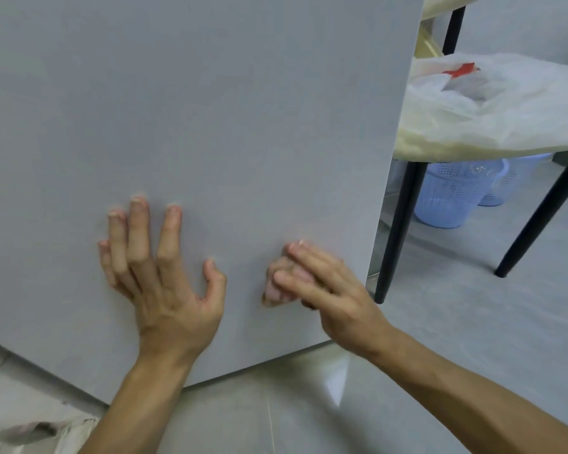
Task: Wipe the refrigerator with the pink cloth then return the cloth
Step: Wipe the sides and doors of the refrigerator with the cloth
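The grey refrigerator (194, 109) fills most of the view, and its flat side faces me down to the floor. My left hand (158, 273) lies on this surface with its fingers spread and straight, low on the panel. To its right, my right hand (322, 286) presses the small pink cloth (281, 286) against the refrigerator near the panel's lower right corner. Its fingers lie extended over the bunched cloth, which shows only partly from under them.
A chair (456, 149) with black legs stands close to the refrigerator's right edge, with a white plastic bag (505, 103) on its seat. Two blue mesh baskets (453, 191) sit on the floor behind it. Glossy pale floor tiles (309, 404) lie below me.
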`<state>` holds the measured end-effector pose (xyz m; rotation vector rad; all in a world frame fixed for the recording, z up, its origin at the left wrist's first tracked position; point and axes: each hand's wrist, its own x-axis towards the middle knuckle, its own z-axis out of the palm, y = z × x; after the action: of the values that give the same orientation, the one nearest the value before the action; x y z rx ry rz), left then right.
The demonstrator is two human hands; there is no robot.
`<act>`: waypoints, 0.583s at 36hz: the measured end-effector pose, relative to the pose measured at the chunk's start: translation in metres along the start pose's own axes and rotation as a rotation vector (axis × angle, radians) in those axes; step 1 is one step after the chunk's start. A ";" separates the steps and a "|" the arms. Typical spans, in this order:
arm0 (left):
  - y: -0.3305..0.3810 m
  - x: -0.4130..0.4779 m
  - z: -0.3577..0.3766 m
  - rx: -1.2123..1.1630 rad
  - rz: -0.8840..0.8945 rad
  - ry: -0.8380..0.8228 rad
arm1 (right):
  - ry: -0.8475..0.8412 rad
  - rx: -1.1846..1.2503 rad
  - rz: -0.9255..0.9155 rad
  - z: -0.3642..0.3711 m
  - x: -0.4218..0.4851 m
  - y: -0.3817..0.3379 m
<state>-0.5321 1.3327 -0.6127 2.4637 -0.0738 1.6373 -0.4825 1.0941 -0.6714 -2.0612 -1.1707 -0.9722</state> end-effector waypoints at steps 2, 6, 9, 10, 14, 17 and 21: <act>0.002 0.001 -0.002 -0.012 -0.001 0.007 | 0.100 0.103 0.086 -0.012 0.016 -0.007; 0.004 0.003 -0.005 -0.038 0.011 0.011 | 0.279 0.221 0.173 -0.043 0.054 -0.013; 0.000 0.003 -0.008 -0.054 0.023 -0.007 | 0.439 0.219 0.217 -0.063 0.075 -0.010; -0.002 0.003 -0.009 -0.057 0.024 -0.012 | 0.480 0.191 0.220 -0.068 0.081 -0.007; -0.007 0.003 -0.014 -0.065 0.038 -0.025 | 0.560 0.138 0.264 -0.081 0.096 0.010; -0.007 0.004 -0.017 -0.063 0.039 -0.038 | 0.616 0.092 0.347 -0.078 0.103 0.008; -0.009 0.004 -0.021 -0.063 0.035 -0.050 | 0.711 0.132 0.342 -0.078 0.116 -0.003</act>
<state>-0.5478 1.3452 -0.6021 2.4699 -0.1733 1.5615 -0.4687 1.0905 -0.5328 -1.5285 -0.4767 -1.2586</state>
